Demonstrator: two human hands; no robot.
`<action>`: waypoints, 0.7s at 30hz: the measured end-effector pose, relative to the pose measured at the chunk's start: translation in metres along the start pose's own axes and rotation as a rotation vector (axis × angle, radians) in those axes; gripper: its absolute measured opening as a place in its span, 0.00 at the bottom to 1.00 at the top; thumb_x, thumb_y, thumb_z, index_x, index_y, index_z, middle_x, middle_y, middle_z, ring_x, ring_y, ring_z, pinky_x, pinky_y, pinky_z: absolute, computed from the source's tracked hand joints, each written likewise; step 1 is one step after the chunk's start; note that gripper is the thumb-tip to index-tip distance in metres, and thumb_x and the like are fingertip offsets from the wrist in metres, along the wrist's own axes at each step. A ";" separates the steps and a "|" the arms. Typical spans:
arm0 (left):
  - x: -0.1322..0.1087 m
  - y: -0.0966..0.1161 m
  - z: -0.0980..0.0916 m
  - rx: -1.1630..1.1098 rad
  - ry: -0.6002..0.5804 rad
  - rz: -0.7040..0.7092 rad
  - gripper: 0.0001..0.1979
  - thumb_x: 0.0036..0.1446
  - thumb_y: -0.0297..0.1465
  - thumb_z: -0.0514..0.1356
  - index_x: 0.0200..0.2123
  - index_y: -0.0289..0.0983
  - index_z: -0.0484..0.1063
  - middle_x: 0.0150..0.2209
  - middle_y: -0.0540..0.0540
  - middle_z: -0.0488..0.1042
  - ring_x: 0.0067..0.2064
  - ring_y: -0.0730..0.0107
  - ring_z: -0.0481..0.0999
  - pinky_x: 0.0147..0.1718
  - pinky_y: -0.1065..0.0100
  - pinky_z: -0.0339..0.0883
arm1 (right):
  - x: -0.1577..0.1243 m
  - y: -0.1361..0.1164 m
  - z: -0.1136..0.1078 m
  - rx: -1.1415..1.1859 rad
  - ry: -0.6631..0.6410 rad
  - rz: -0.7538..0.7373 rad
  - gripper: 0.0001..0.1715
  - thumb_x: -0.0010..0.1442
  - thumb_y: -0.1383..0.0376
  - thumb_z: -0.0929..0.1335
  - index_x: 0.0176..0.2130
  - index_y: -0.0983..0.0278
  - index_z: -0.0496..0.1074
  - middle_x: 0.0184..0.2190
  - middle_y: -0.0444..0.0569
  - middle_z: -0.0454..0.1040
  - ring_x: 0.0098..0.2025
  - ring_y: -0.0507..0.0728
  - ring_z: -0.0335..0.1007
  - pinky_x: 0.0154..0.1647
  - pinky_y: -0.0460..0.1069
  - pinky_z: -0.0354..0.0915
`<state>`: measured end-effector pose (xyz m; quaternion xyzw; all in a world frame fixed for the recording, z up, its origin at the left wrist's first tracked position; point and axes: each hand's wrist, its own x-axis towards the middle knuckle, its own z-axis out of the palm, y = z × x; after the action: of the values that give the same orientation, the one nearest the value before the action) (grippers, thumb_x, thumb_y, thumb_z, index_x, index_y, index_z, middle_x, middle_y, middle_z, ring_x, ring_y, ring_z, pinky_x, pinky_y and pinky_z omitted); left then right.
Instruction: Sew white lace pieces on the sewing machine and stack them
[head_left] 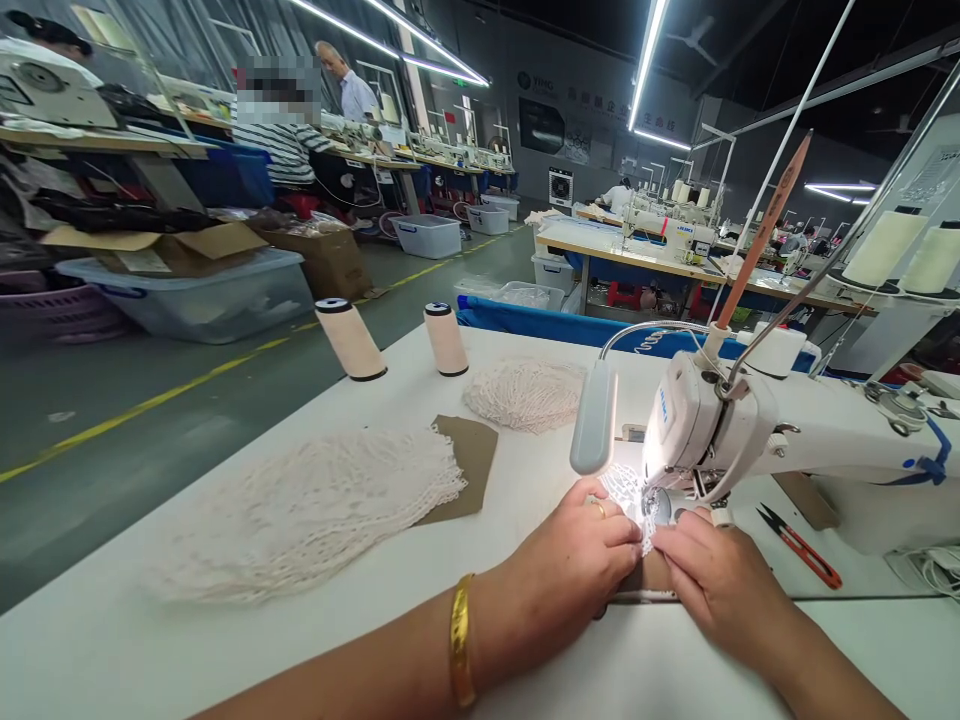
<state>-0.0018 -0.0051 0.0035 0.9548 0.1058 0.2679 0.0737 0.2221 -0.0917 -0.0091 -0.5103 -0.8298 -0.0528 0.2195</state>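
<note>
A white lace piece (pixel 624 487) lies under the needle area of the white sewing machine (pixel 679 410), lit by a lamp (pixel 593 420). My left hand (pixel 577 545), with a ring and a gold bangle, pinches the lace's near left edge. From the right, my right hand (pixel 716 570) has its fingers closed on the lace close to the presser foot. The fingertips partly hide the lace between them. On the table left of my hands rests a large stack of cream lace pieces (pixel 315 510) over brown card (pixel 469 465). A smaller lace pile (pixel 525 393) sits behind it.
Two thread cones (pixel 350 340) (pixel 446 340) stand at the table's far left edge. Red-handled thread snips (pixel 801 546) lie right of my right hand. A blue cloth (pixel 540 322) hangs along the back edge. Other people work at machines beyond.
</note>
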 end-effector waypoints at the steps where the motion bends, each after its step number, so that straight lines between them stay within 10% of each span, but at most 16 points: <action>1: 0.000 0.000 0.000 0.002 -0.006 0.005 0.14 0.57 0.16 0.57 0.38 0.39 0.77 0.36 0.46 0.82 0.35 0.63 0.79 0.50 0.53 0.65 | 0.000 0.000 0.000 -0.003 0.002 -0.002 0.19 0.68 0.74 0.60 0.49 0.59 0.75 0.32 0.48 0.72 0.34 0.59 0.67 0.29 0.51 0.55; 21: 0.012 -0.013 0.000 -0.024 -0.003 -0.124 0.16 0.69 0.25 0.52 0.35 0.39 0.79 0.35 0.46 0.80 0.38 0.63 0.76 0.50 0.60 0.66 | 0.007 0.003 0.007 -0.092 0.031 0.099 0.18 0.71 0.69 0.60 0.48 0.59 0.76 0.36 0.50 0.77 0.32 0.59 0.70 0.29 0.51 0.58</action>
<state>0.0061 0.0101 0.0064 0.9458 0.1616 0.2626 0.1019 0.2200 -0.0825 -0.0134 -0.5595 -0.7967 -0.0877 0.2111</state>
